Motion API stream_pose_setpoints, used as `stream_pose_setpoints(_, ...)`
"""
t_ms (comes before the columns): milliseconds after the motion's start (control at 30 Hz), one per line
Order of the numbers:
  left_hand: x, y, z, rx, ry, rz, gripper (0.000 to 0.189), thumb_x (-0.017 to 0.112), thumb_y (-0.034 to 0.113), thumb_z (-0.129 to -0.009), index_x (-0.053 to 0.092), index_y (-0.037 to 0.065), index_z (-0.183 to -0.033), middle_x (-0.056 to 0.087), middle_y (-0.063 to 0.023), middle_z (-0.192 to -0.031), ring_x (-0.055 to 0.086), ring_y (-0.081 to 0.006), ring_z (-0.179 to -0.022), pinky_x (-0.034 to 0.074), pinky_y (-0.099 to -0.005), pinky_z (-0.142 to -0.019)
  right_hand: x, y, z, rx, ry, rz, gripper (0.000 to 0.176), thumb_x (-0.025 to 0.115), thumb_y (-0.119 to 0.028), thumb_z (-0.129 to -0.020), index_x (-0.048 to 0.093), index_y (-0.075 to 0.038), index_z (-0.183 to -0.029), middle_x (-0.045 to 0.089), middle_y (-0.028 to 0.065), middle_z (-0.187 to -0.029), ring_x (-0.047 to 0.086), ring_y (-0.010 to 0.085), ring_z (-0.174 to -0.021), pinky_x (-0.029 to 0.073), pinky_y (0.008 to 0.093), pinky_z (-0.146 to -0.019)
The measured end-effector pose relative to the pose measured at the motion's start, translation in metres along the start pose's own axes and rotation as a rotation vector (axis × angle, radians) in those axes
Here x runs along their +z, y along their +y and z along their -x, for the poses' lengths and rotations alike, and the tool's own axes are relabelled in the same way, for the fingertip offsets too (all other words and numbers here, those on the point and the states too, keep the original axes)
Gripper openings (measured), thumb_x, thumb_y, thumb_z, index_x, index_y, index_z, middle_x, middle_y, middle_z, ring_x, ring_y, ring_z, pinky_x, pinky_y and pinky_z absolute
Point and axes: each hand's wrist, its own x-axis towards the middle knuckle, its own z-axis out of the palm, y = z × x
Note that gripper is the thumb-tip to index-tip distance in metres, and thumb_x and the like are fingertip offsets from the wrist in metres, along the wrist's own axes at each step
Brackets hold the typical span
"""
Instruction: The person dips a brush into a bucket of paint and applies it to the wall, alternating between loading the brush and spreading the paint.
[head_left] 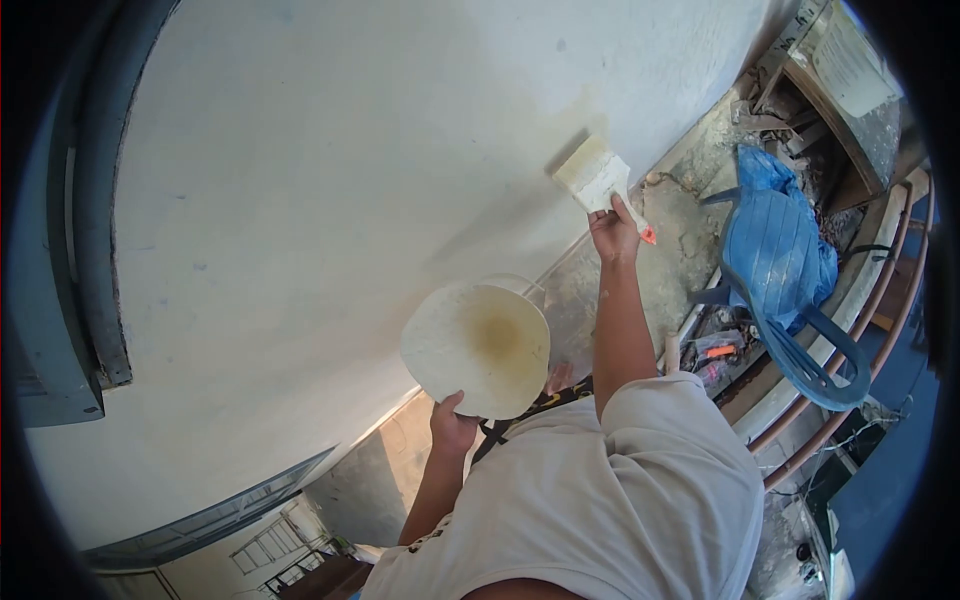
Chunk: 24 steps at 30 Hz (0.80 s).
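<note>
A person stands close to one large pale wall (300, 200), its plaster smooth and matt, with a faint yellowish patch near the top right.

The right hand (613, 235) is raised on an outstretched bare arm. Its fingers are wrapped tightly around the handle of one wide, flat paintbrush (594, 175). The brush has a pale block of bristles pressed flat against the wall at the yellowish patch, and a small orange tip shows below the fist.

The left hand (452, 425) is lower and nearer the body. Its fingers are curled over the rim of one round white bucket (480, 345), held just off the wall. The bucket's inside is smooth and stained brownish yellow at the centre.

The person wears a loose white T-shirt (600, 500) of soft cloth.

To the right, on rough grey concrete floor (680, 250), stands one blue plastic chair (800, 350) with curved slats. One crinkled blue plastic bag (775, 240) lies on it. Small rubble and scraps lie around its legs.

At the far left runs one grey-blue window frame (60, 250), straight-edged and painted.
</note>
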Motion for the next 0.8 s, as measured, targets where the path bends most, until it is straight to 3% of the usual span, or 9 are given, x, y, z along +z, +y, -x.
stream_pose_setpoints(67, -0.011, 0.001, 0.003, 0.004, 0.011, 0.033, 0.057, 0.046, 0.007, -0.079, 0.029, 0.009, -0.133, 0.042, -0.0117, -0.129, 0.044, -0.0317, -0.117, 0.041, -0.0513, -0.093, -0.015, 0.024, -0.01, 0.066, 0.094, 0.018, 0.028, 0.057, -0.002, -0.082, 0.052, -0.003, -0.11, 0.058, 0.0081, -0.108, 0.057, 0.0245, -0.095, 0.047, 0.0385, -0.085)
stream_pose_setpoints(133, -0.012, 0.003, 0.009, 0.011, 0.009, 0.042, 0.056, 0.047, 0.007, -0.079, 0.029, 0.009, -0.133, 0.042, -0.0114, -0.13, 0.044, -0.0315, -0.117, 0.041, -0.0511, -0.092, -0.031, 0.031, -0.027, -0.014, 0.179, 0.036, 0.028, 0.057, -0.001, -0.082, 0.052, -0.003, -0.11, 0.058, 0.0089, -0.108, 0.056, 0.0245, -0.097, 0.047, 0.0391, -0.085)
stream_pose_setpoints(267, -0.015, 0.004, 0.015, 0.03, 0.071, 0.021, 0.056, 0.048, 0.009, -0.079, 0.03, 0.008, -0.132, 0.042, -0.0109, -0.129, 0.044, -0.031, -0.118, 0.04, -0.0514, -0.093, -0.07, 0.009, -0.027, 0.0, 0.241, 0.152, 0.032, 0.058, 0.001, -0.081, 0.05, -0.001, -0.111, 0.057, 0.0122, -0.108, 0.058, 0.0263, -0.096, 0.05, 0.0413, -0.082)
stream_pose_setpoints(367, -0.015, 0.004, 0.01, 0.029, 0.035, 0.07, 0.056, 0.048, 0.009, -0.079, 0.031, 0.008, -0.132, 0.042, -0.0108, -0.13, 0.044, -0.0308, -0.118, 0.04, -0.0514, -0.094, -0.057, 0.004, -0.011, -0.21, 0.487, 0.456, 0.035, 0.059, 0.002, -0.078, 0.051, 0.001, -0.111, 0.057, 0.0145, -0.105, 0.062, 0.0296, -0.088, 0.055, 0.0423, -0.065)
stream_pose_setpoints(467, -0.013, 0.0, 0.007, 0.03, 0.029, 0.06, 0.055, 0.048, 0.009, -0.079, 0.031, 0.007, -0.132, 0.043, -0.011, -0.129, 0.044, -0.0307, -0.117, 0.04, -0.0513, -0.094, 0.007, 0.014, -0.01, -0.413, 0.341, 0.442, 0.035, 0.061, 0.003, -0.076, 0.052, 0.002, -0.111, 0.058, 0.0152, -0.104, 0.062, 0.0274, -0.087, 0.055, 0.0393, -0.064)
stream_pose_setpoints(533, -0.012, -0.004, 0.0, 0.031, -0.023, 0.075, 0.054, 0.048, 0.01, -0.079, 0.032, 0.007, -0.131, 0.045, -0.0114, -0.127, 0.045, -0.0308, -0.117, 0.04, -0.0514, -0.093, 0.073, 0.024, -0.007, -0.61, 0.265, 0.692, 0.036, 0.061, 0.003, -0.076, 0.051, 0.006, -0.11, 0.058, 0.0159, -0.103, 0.062, 0.0256, -0.085, 0.056, 0.0375, -0.065)
stream_pose_setpoints(667, 0.001, -0.008, -0.009, 0.015, -0.053, 0.05, 0.054, 0.048, 0.01, -0.079, 0.033, 0.007, -0.13, 0.045, -0.0116, -0.126, 0.046, -0.0313, -0.115, 0.042, -0.0507, -0.091, 0.16, -0.004, 0.052, -0.53, 0.166, 0.605, 0.036, 0.06, 0.003, -0.076, 0.051, 0.008, -0.11, 0.058, 0.0158, -0.102, 0.062, 0.0248, -0.083, 0.055, 0.0354, -0.064)
stream_pose_setpoints(767, 0.016, -0.006, -0.012, -0.001, -0.072, 0.046, 0.054, 0.047, 0.007, -0.079, 0.032, 0.008, -0.13, 0.044, -0.0121, -0.127, 0.047, -0.0317, -0.114, 0.044, -0.0499, -0.09, 0.168, -0.038, 0.082, -0.387, 0.0, 0.377, 0.037, 0.062, 0.002, -0.075, 0.051, 0.009, -0.11, 0.059, 0.0161, -0.1, 0.063, 0.0229, -0.082, 0.055, 0.0343, -0.065)
stream_pose_setpoints(800, 0.022, -0.005, -0.017, 0.009, -0.089, 0.076, 0.054, 0.047, 0.007, -0.079, 0.032, 0.008, -0.13, 0.044, -0.0121, -0.127, 0.047, -0.0317, -0.114, 0.044, -0.0499, -0.09, 0.161, -0.049, 0.079, -0.335, -0.056, 0.288, 0.038, 0.058, -0.002, -0.078, 0.048, 0.009, -0.113, 0.058, 0.0157, -0.106, 0.062, 0.0252, -0.091, 0.054, 0.0366, -0.073)
